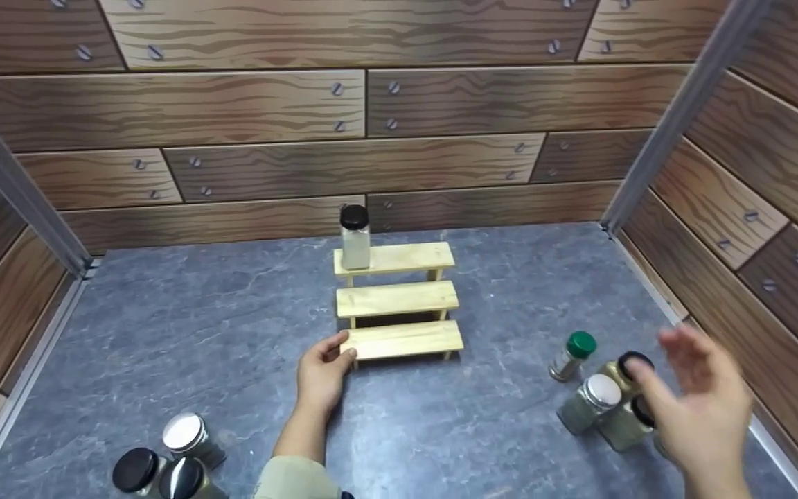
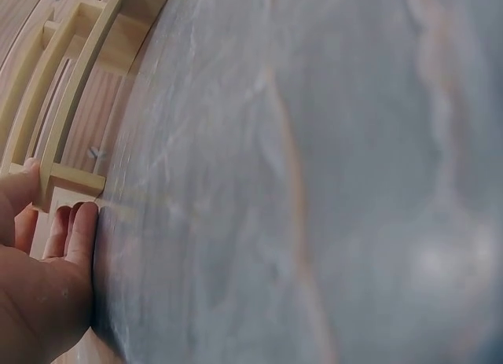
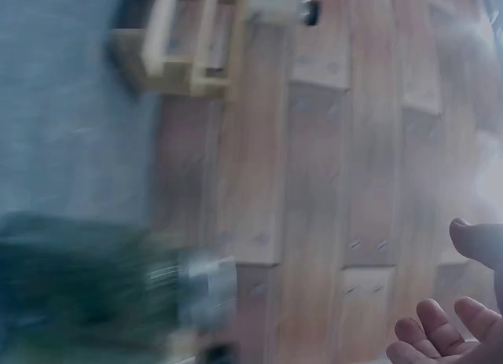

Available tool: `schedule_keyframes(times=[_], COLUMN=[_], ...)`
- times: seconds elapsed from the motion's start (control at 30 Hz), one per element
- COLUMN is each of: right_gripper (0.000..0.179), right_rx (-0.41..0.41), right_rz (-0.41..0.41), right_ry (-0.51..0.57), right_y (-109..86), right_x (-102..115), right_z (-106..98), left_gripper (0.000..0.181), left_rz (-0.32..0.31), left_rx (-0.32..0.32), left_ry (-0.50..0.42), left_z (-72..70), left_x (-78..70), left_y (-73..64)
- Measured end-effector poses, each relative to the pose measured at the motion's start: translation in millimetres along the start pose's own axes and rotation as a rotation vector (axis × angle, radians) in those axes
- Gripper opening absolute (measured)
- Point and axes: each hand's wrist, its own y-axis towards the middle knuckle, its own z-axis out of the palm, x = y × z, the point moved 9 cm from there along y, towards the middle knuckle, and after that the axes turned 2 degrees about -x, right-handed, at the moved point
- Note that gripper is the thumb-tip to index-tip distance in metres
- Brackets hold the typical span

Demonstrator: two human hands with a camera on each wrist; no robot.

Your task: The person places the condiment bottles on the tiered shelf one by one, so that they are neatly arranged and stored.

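My left hand (image 1: 321,378) grips the left end of the lowest step of a small three-tier wooden rack (image 1: 402,339). In the left wrist view its thumb lies against the step's end, with the other fingers beside the leg. A clear spice jar with a black lid (image 1: 355,239) stands upright on the left of the top step. My right hand (image 1: 704,402) hovers at the right over a group of jars, fingers spread and holding nothing. Nearest to it are a black-lidded jar (image 1: 621,374), a white-lidded jar (image 1: 589,402), another dark-lidded jar (image 1: 626,424) and a green-capped shaker (image 1: 572,355).
At the front left stand a white-lidded jar (image 1: 188,436) and two black-lidded jars, one of them (image 1: 137,471) at the far left. Wood-patterned walls (image 1: 440,104) enclose the grey marbled tabletop (image 1: 198,333) at the back and sides, with metal corner posts (image 1: 676,118).
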Motion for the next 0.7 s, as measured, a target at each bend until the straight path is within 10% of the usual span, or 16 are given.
schedule_keyframes(times=[0.17, 0.33, 0.7], right_gripper=[0.061, 0.072, 0.08], right_rx=[0.137, 0.185, 0.235], right_rz=[0.071, -0.084, -0.063], right_ry=[-0.247, -0.441, -0.534], right_y=[-29.7, -46.8, -60.5], right_x=[-38, -41, -57], right_z=[11, 26, 40], left_gripper=[0.037, 0.037, 0.037], left_rz=[0.0, -0.01, -0.015], left_rx=[-0.006, -0.002, 0.016], left_ry=[-0.013, -0.013, 0.0], left_z=[-4.4, -3.2, 1.3], left_x=[-1.4, 0.1, 1.3], left_y=[2.6, 1.1, -1.3])
